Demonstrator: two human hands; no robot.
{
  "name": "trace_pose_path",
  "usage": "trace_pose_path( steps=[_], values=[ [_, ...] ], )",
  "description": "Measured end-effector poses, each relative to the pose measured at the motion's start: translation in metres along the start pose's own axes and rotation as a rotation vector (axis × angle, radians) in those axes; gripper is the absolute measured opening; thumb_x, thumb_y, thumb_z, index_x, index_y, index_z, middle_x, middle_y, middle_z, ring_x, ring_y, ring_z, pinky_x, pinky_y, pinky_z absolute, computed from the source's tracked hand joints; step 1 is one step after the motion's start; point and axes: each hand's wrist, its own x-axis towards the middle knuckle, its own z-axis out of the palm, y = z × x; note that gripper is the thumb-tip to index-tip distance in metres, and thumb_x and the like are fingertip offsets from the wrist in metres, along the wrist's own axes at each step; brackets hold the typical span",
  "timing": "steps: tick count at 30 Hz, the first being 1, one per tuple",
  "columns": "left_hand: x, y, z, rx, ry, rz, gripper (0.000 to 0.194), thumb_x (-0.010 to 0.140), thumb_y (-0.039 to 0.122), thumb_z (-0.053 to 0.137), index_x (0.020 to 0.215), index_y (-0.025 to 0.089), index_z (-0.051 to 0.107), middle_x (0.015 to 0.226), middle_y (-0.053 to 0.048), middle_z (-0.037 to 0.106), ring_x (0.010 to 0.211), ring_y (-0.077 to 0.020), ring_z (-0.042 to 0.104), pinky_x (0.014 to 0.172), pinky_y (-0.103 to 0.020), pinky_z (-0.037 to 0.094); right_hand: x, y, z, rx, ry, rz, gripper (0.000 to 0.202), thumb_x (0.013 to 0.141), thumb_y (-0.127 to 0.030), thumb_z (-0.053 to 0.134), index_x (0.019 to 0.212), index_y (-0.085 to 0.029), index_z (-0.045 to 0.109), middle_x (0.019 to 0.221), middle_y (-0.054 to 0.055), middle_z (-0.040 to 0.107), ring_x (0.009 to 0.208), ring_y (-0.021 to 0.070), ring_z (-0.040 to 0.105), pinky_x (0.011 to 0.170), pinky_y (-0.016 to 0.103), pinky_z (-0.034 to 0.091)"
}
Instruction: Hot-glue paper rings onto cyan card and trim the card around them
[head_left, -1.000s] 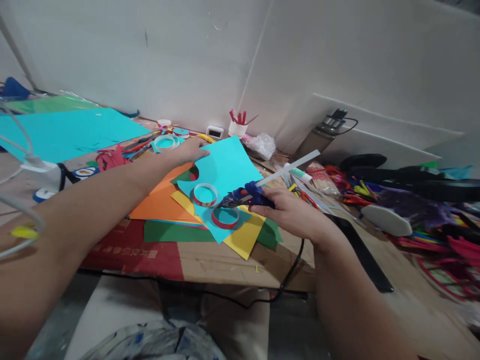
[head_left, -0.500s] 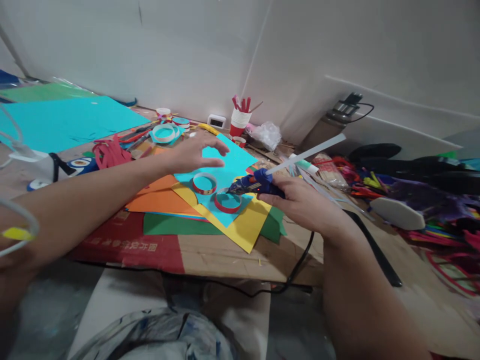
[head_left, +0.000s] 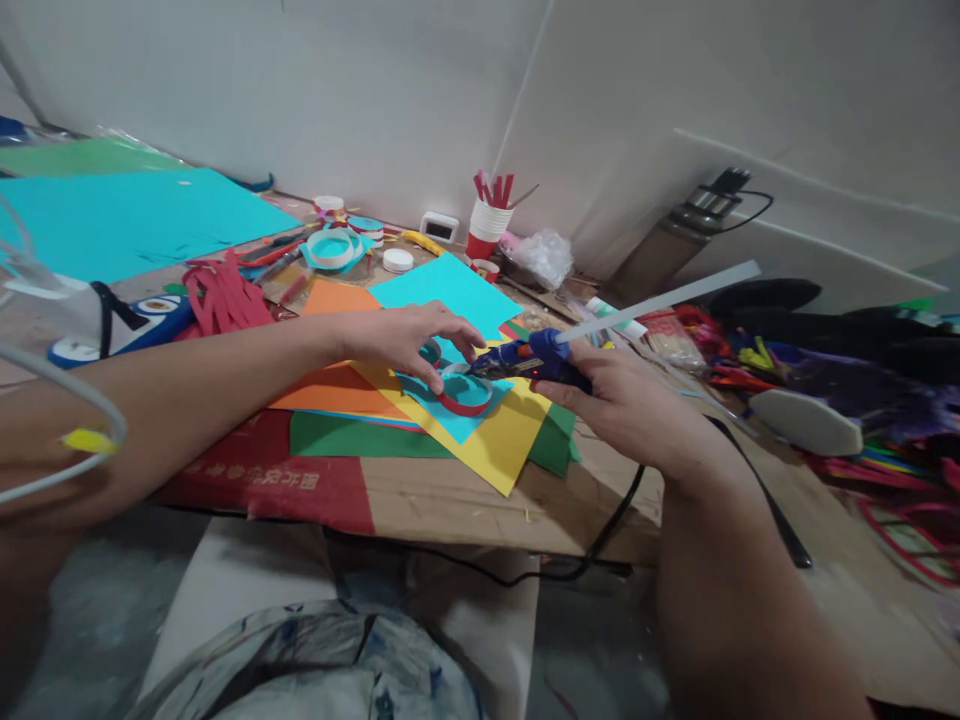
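Observation:
My right hand [head_left: 592, 385] is wrapped round a blue glue gun [head_left: 529, 360] with a long pale glue stick [head_left: 664, 300] in its back. The gun's tip is at the far rim of a red paper ring [head_left: 466, 406], which lies on a cyan paper piece [head_left: 469, 430]. My left hand [head_left: 424, 340] hovers at the ring's left side, thumb and fingers apart; whether it touches the ring I cannot tell. It partly hides a second ring [head_left: 430, 352]. Yellow paper [head_left: 510, 450] lies under the cyan piece.
Orange sheets [head_left: 337, 390] and green paper [head_left: 360, 437] lie to the left. Further back are a white lid [head_left: 397, 261], a red and white cup of sticks [head_left: 487, 225] and a bottle [head_left: 679, 230]. A black cord [head_left: 600, 545] hangs at the front edge.
My left hand has moved down and right to the rings, now covering part of the left one. My right hand still holds the glue gun at the red ring. The view has shifted slightly.

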Motion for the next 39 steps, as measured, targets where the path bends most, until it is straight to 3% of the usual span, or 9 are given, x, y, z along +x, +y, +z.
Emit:
trace_pose_path(
  steps=[14, 25, 32, 39],
  values=[
    [-0.001, 0.001, 0.002, -0.019, 0.051, -0.010, 0.059, 0.082, 0.041, 0.079, 0.137, 0.026, 0.063, 0.130, -0.007, 0.071, 0.131, -0.0265, 0.052, 0.106, -0.035, 0.039, -0.002, -0.004, 0.003, -0.048, 0.056, -0.010, 0.019, 0.092, -0.035, 0.058, 0.080, -0.022, 0.062, 0.080, 0.006, 0.066, 0.076, 0.0226, 0.058, 0.070, 0.034, 0.042],
    [0.001, 0.001, 0.007, -0.050, 0.091, 0.019, 0.057, 0.083, 0.039, 0.077, 0.138, 0.029, 0.064, 0.127, -0.007, 0.073, 0.131, -0.0271, 0.053, 0.103, -0.037, 0.042, -0.003, -0.008, 0.005, -0.063, 0.097, -0.061, 0.023, 0.088, -0.029, 0.060, 0.069, -0.024, 0.048, 0.072, 0.003, 0.059, 0.071, 0.0203, 0.054, 0.063, 0.032, 0.037],
    [0.003, -0.002, 0.009, -0.013, 0.087, 0.025, 0.061, 0.083, 0.038, 0.078, 0.140, 0.022, 0.063, 0.127, -0.010, 0.073, 0.129, -0.0275, 0.053, 0.103, -0.037, 0.041, -0.003, -0.007, 0.006, -0.069, 0.088, -0.057, 0.020, 0.088, -0.028, 0.059, 0.071, -0.023, 0.050, 0.073, 0.004, 0.060, 0.072, 0.0211, 0.055, 0.063, 0.033, 0.037],
    [0.005, -0.007, 0.010, -0.033, 0.087, 0.022, 0.061, 0.081, 0.041, 0.079, 0.139, 0.028, 0.065, 0.128, -0.008, 0.073, 0.128, -0.0283, 0.056, 0.103, -0.037, 0.042, -0.004, -0.007, 0.007, -0.092, 0.090, -0.060, 0.018, 0.088, -0.028, 0.058, 0.072, -0.023, 0.052, 0.072, 0.004, 0.060, 0.071, 0.0208, 0.054, 0.063, 0.033, 0.036]
  ],
)
